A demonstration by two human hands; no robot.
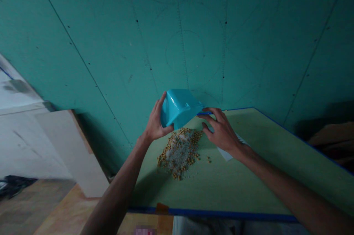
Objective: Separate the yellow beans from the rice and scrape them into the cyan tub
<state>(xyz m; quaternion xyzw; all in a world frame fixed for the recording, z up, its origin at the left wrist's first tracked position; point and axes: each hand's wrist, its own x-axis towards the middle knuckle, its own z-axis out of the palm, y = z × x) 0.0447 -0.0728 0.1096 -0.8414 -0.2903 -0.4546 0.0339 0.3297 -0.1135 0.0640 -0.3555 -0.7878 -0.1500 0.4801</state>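
Note:
My left hand (157, 122) grips a turquoise plastic container (179, 108) by its base end, fingers along the far side and thumb on the near side. The container is tipped on its side above the table, its mouth towards the right. By its rim is my right hand (219, 128), thumb and fingers apart; whether the fingertips touch the rim I cannot tell. Below lies a loose heap of yellow round beans mixed with small white grains (179, 152). A few stray beans (208, 159) lie to its right. The inside of the container is hidden.
The pale green table (249, 187) has a blue edge, with brown tape at the front. Partly under my right forearm lies a white sheet (225, 154). A green panel wall (177, 36) rises behind the table. White boards (72, 146) lean at the left; brown cardboard (333, 135) is at the right.

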